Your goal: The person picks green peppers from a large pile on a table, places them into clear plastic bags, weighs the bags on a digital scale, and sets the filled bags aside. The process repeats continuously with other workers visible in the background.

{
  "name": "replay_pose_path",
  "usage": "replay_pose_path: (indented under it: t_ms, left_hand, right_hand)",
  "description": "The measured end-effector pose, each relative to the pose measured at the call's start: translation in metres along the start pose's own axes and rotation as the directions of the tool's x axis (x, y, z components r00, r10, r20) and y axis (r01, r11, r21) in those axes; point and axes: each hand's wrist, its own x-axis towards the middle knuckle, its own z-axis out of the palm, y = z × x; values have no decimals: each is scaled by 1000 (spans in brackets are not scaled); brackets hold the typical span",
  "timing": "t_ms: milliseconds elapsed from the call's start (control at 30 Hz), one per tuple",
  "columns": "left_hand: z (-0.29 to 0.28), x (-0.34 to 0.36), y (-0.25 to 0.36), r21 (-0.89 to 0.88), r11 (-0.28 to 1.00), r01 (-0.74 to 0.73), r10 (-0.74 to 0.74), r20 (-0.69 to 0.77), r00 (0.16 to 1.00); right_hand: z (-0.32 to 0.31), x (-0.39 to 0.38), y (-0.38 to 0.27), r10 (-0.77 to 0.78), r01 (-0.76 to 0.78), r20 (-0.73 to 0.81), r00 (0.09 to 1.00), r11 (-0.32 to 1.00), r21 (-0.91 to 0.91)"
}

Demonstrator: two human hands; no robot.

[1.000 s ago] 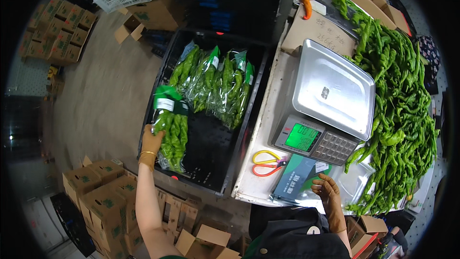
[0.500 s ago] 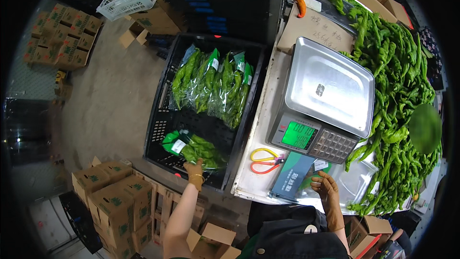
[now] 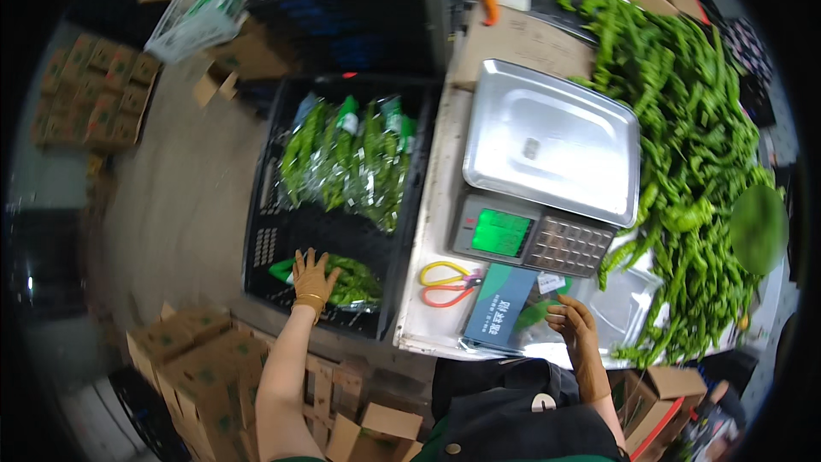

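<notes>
My left hand (image 3: 314, 281), in a tan glove, lies with fingers spread on a clear bag of green peppers (image 3: 352, 284) in the near end of a black crate (image 3: 254, 231). Several more bagged peppers (image 3: 346, 158) stand in a row at the crate's far end. My right hand (image 3: 575, 329), also gloved, is at the table's near edge with its fingers curled at a clear plastic bag with green print (image 3: 536, 314). Beside that bag is a dark blue-green printed packet (image 3: 499, 306). Scissors with yellow and red handles (image 3: 448, 284) lie left of the packet.
A scale (image 3: 552, 141) with a bare steel pan and lit green display stands on the white table (image 3: 425, 325). Loose green peppers (image 3: 684, 145) are heaped along the right side. Cardboard boxes (image 3: 184, 342) are stacked at lower left, and a white basket (image 3: 192, 21) is at upper left.
My left hand has moved from the near edge of the bagged peppers onto the top of the bag, and its fingers have spread. The whole view has shifted slightly. My right hand stays by the plastic bag.
</notes>
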Motion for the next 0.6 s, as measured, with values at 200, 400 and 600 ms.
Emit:
replay_pose_path:
  t_ms: [200, 400, 600]
  left_hand:
    - [110, -18, -42, 47, 976, -212, 156, 529, 834]
    - [40, 15, 18, 306, 883, 356, -445, 787, 428]
    - [18, 8, 18, -136, 978, -156, 105, -323, 940]
  right_hand:
    - [-8, -16, -6, 35, -15, 66, 997, 958, -288]
    - [-48, -12, 36, -55, 64, 52, 997, 980, -191]
    - [-74, 7, 30, -324, 208, -36, 945, 684, -699]
